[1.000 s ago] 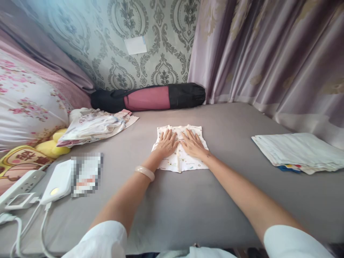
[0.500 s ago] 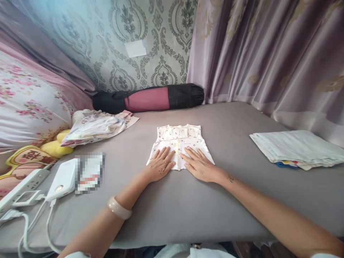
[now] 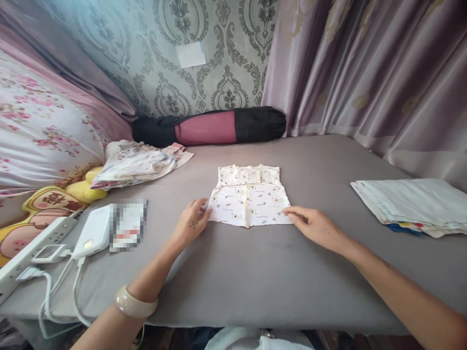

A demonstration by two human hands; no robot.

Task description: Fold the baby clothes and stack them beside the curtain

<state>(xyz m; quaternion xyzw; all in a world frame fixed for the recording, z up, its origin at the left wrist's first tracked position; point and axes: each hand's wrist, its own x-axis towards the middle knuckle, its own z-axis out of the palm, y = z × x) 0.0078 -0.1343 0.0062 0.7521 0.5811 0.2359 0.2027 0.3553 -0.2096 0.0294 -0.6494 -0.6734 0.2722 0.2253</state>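
Note:
A small white baby shirt (image 3: 233, 204) with a scattered print and a pale yellow front strip lies flat on the grey-covered surface, its far part folded over toward me. At its left edge, my left hand (image 3: 192, 222) is loosely curved with the fingers apart, the fingertips close to the cloth. On the opposite side, my right hand (image 3: 317, 227) has its fingertips together on the right edge of the shirt; the thumb's contact with the cloth is partly hidden.
A stack of folded clothes (image 3: 408, 201) lies to the right, a loose clothes pile (image 3: 142, 165) at the back left. A power strip (image 3: 40, 253), a white power bank (image 3: 93, 233) with cables and a blurred packet (image 3: 127, 226) are at left. A black-and-pink roll (image 3: 207, 129) lies along the wall.
Both hands have left the shirt's front, where they lay flat, and moved outward to its left and right edges. The view has shifted slightly, and the shirt lies in the same place.

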